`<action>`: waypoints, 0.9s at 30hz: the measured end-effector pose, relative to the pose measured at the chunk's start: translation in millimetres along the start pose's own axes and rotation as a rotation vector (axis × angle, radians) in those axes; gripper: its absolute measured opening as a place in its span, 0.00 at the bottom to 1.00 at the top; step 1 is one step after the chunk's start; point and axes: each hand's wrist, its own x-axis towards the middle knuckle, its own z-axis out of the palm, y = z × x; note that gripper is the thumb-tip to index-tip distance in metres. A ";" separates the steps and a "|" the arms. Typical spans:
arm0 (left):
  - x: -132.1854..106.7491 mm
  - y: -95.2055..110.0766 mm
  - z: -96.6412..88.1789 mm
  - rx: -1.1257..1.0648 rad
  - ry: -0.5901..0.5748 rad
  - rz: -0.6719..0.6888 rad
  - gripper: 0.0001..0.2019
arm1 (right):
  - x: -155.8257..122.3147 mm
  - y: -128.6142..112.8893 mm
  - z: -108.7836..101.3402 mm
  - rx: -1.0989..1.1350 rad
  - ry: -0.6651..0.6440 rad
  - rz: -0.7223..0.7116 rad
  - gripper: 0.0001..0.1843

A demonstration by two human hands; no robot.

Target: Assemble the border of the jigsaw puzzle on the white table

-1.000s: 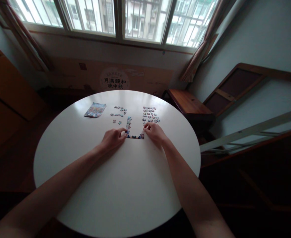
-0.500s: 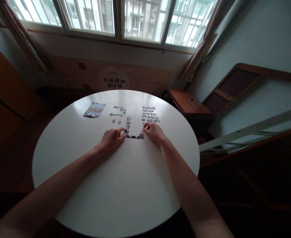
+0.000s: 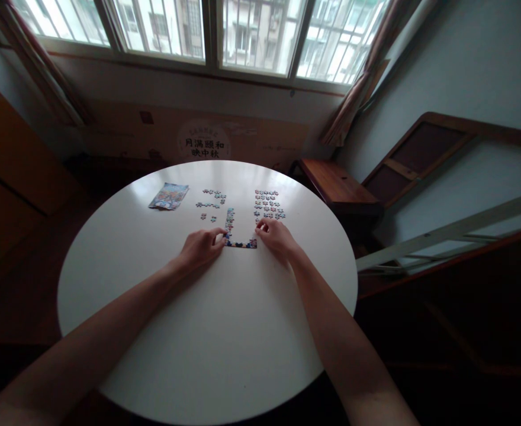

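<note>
An L-shaped strip of joined jigsaw pieces (image 3: 239,242) lies on the round white table (image 3: 207,331). My left hand (image 3: 202,248) rests at the strip's left corner, fingers curled with the tips touching it. At the right end of the strip my right hand (image 3: 276,235) has its fingers pinched together; what it pinches is too small to make out. Loose pieces (image 3: 267,205) lie in rows just beyond the right hand, and a smaller scatter of pieces (image 3: 211,204) lies beyond the left hand.
A colourful picture card (image 3: 169,196) lies at the far left of the table. Behind the table are a cardboard panel with printed characters (image 3: 205,145), a window and curtains. A wooden bench (image 3: 337,184) and a leaning wooden frame (image 3: 424,154) stand to the right.
Both hands stay at the ends of the joined strip. Only the view has shifted slightly.
</note>
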 end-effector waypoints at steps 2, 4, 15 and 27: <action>-0.1 1.0 -1.0 0.001 -0.009 -0.005 0.19 | -0.3 -0.5 -0.5 -0.001 -0.003 0.005 0.08; -0.2 2.1 -2.0 0.003 -0.015 -0.012 0.20 | -0.5 -1.2 -1.1 -0.002 -0.007 0.006 0.09; -0.4 1.9 -1.4 -0.003 -0.014 -0.013 0.19 | -0.4 -1.5 -1.1 -0.007 -0.007 -0.001 0.08; 0.2 -0.6 1.3 0.001 -0.005 -0.009 0.19 | -1.1 -2.0 -1.0 -0.006 -0.006 0.000 0.08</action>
